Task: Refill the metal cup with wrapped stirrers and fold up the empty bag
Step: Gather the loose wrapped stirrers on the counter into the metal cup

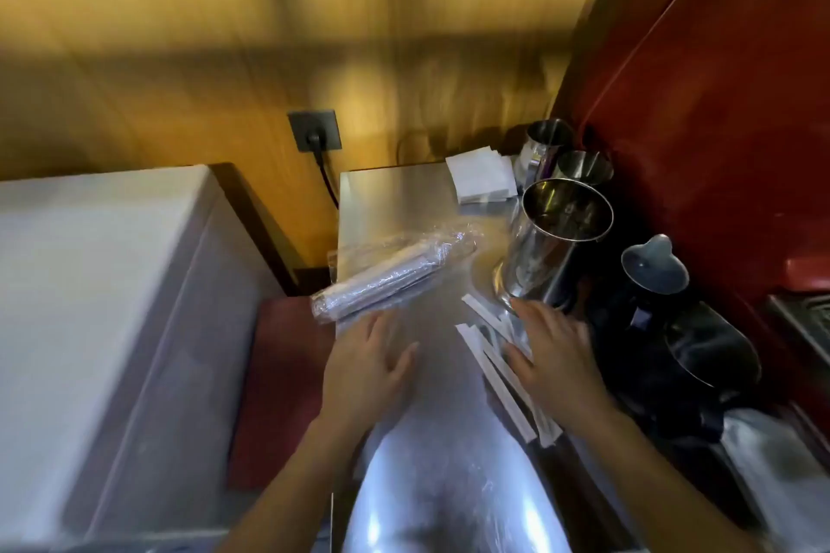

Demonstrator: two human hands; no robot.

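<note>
A tall metal cup [545, 238] stands on the steel counter [395, 193], tilted, its inside looking empty. A clear plastic bag [390, 276] holding a bundle of wrapped stirrers lies left of it. Several loose paper-wrapped stirrers [498, 373] lie scattered on the counter below the cup. My right hand [554, 361] rests flat on those stirrers, fingertips near the cup's base. My left hand [366, 373] hovers with spread fingers just below the bag's near end, holding nothing. The picture is motion-blurred.
Two more metal cups [550, 139] [584, 168] and a stack of white napkins [480, 180] stand at the back. A dark jug with a lid [664, 328] stands right of my hand. A wall socket with a plug [314, 132] is behind; a white appliance [90, 305] sits left.
</note>
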